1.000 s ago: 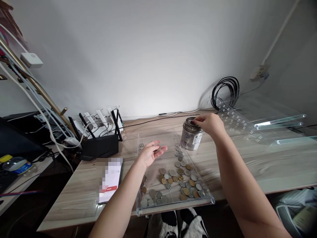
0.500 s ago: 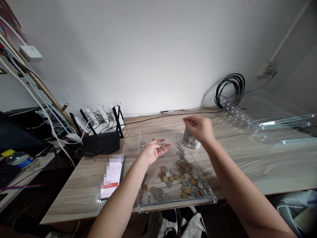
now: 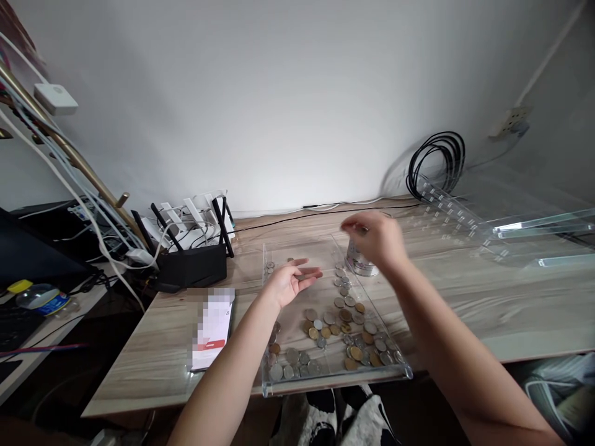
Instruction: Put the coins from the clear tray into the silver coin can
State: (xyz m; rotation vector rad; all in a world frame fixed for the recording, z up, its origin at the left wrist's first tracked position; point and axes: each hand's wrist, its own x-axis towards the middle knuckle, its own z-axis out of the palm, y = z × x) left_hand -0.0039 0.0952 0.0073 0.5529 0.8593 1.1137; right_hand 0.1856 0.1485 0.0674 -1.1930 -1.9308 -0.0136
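My left hand [image 3: 292, 283] is palm up above a clear acrylic tray [image 3: 297, 387], fingers spread, with no coin visible on it. Silver and brass-coloured coins [image 3: 356, 354] lie scattered in the tray, thickest at the near right corner. Beyond the tray's right edge stands a small patterned metal tin [image 3: 362, 265]. My right hand [image 3: 374, 234] is directly over its top, slightly blurred, with fingers bent together. Whatever the fingertips pinch is too small to make out. The hand hides the tin's upper part.
Left of the tray lies a phone [image 3: 214, 334], partly pixelated. Behind it are a black router [image 3: 193, 267] and white antennas. A black cable coil [image 3: 437, 164] leans on the wall, near clear acrylic pieces [image 3: 543, 226] at the right. Thin cables run along the table's back.
The coin that lay on my left fingers no longer shows there. My right hand remains over the tin, its fingers slightly shifted. The whole view has moved a little.
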